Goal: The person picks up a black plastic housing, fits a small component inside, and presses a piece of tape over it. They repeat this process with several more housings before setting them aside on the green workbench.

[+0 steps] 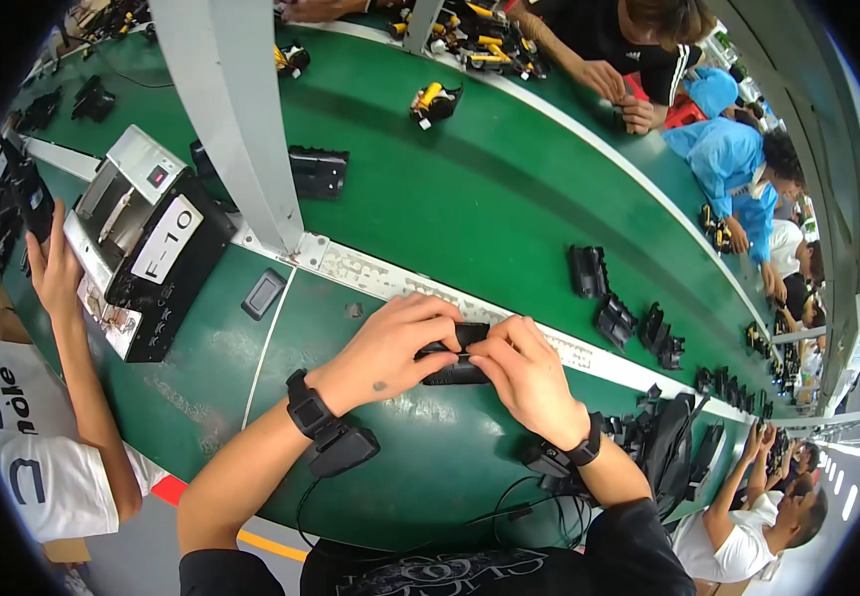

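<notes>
My left hand point(397, 343) and my right hand point(527, 374) meet over the green table, both closed on a black plastic housing part point(458, 372). The left fingers grip its left side, while the right thumb and fingers pinch its right side. Much of the part is hidden behind the fingers. A small dark rectangular device point(264, 294) with a screen lies on the table to the left of my left hand.
A tape dispenser-like machine point(142, 243) stands at the left, near a grey post point(241, 119). A co-worker's hand point(55, 268) is beside it. Black plastic housings point(604, 298) lie on the green belt point(430, 189) beyond a pale rail. More black parts point(673, 427) are piled at my right.
</notes>
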`<state>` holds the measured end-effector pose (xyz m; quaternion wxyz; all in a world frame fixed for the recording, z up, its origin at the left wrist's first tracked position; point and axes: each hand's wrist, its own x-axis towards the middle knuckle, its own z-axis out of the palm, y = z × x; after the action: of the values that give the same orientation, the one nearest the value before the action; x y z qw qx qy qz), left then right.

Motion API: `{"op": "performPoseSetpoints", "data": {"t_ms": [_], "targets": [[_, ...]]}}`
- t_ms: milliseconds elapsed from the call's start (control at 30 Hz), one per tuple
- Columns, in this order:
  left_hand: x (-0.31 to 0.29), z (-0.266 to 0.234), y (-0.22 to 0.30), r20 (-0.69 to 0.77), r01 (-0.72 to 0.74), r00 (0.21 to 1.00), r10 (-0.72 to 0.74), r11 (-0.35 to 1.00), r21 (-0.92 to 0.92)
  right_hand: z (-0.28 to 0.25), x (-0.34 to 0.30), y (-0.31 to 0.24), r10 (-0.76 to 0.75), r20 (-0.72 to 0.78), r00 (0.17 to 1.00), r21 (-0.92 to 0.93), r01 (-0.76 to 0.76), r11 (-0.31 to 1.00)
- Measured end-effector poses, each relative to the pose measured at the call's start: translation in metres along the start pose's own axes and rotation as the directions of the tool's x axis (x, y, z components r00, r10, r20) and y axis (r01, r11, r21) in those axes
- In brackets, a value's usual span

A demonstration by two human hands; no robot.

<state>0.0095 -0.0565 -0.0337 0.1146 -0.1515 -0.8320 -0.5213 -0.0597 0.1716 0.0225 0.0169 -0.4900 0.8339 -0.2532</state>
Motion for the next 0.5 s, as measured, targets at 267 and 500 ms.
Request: {"op": "performPoseSetpoints", "data": {"t_ms": [267,500], "targets": [[0.002,0.001,0.004,0.017,0.01,1.0,-0.011,0.999,0.038,-0.015,0.02,-0.01,0.013,0.206,0.978,-0.177,0.025,0.984],[0.001,0.001,0.001,0.005,0.047,0.999,-0.047,0.999,0.022,-0.018,0.025,-0.016,0.014,0.178,0.984,-0.225,0.027,0.974]]}}
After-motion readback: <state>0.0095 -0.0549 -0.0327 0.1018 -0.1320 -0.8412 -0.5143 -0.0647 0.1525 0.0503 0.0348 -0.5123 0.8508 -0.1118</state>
